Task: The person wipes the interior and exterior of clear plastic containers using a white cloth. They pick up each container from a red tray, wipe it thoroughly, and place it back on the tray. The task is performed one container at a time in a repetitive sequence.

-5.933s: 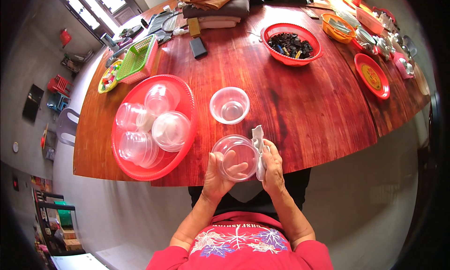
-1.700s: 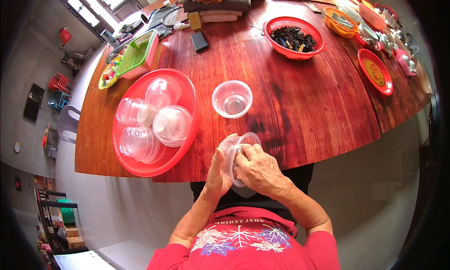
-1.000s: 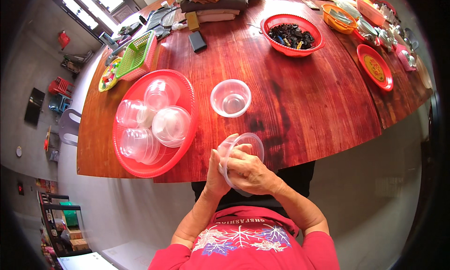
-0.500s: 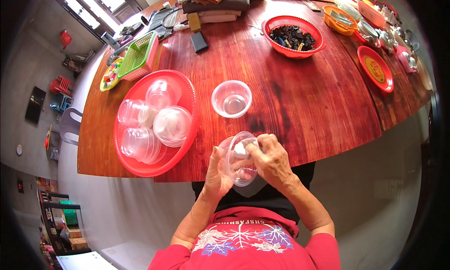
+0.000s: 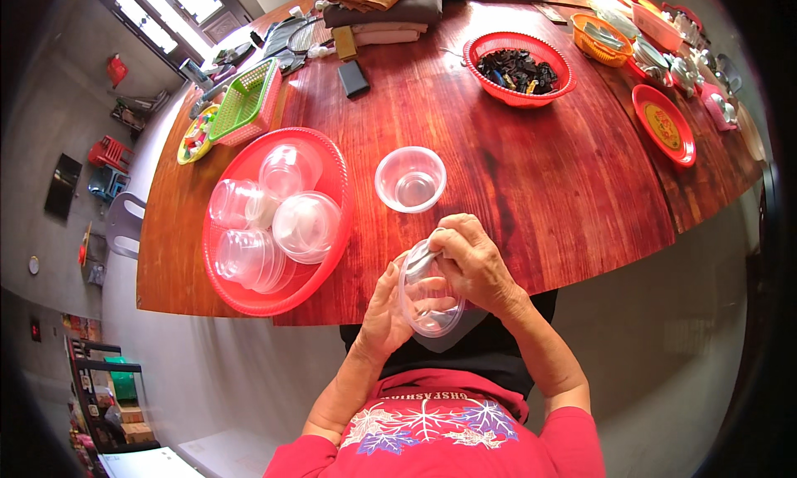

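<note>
A clear round plastic bowl point(image 5: 433, 319) is tilted on its side just off the table's near edge. My left hand point(image 5: 383, 319) supports it from outside, its fingers visible through the clear wall. My right hand point(image 5: 477, 266) pinches a white cloth point(image 5: 420, 264), or perhaps a tissue, against the inside of the upper rim. Beyond my hands, another clear bowl point(image 5: 410, 194) stands upright on the wooden table. To the left, a round red plastic tray point(image 5: 336, 173) holds several clear bowls point(image 5: 305, 226), some nested in stacks and lying over.
A red basket point(image 5: 516, 96) of small dark pieces stands at the far right of centre. A dark rectangular object point(image 5: 354, 79), a green basket point(image 5: 242, 100) and folded cloths point(image 5: 386, 13) lie further back. An oval red plate point(image 5: 664, 125) and an orange basket point(image 5: 603, 50) line the right side.
The held bowl has turned slightly so its opening shows more. My right hand has risen a little, with the white cloth now at the upper rim.
</note>
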Tool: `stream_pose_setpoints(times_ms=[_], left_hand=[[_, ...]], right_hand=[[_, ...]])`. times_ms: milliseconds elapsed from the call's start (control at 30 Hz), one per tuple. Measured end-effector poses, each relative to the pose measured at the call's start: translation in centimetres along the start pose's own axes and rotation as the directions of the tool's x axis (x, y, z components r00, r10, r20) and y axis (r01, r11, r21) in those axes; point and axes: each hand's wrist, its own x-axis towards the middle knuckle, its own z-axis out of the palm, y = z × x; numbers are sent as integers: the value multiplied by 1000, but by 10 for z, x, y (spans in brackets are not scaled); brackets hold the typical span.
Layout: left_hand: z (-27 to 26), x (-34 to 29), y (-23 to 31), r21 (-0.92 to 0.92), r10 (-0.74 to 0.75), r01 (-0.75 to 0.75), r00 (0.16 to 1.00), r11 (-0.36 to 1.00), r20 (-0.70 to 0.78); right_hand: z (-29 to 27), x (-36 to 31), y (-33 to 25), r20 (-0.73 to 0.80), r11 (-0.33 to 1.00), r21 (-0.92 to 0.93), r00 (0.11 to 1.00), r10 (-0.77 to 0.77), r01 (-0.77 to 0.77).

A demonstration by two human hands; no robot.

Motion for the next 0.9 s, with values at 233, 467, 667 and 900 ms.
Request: stream_pose_setpoints(times_ms=[233, 467, 667, 900], left_hand=[[-5, 3, 2, 145, 175, -167, 984, 975, -42], [-1, 6, 5, 203, 67, -60, 997, 977, -29], [6, 4, 9, 96, -1, -6, 998, 995, 70], [2, 1, 6, 289, 291, -287, 956, 913, 30]], right_hand=[[2, -42, -4, 141, 902, 117, 906, 399, -415], [6, -34, 2, -37, 977, 0, 976, 215, -215], [-11, -1, -10, 55, 979, -156, 991, -125, 132], [5, -35, 7, 123, 878, 240, 910, 397, -415]])
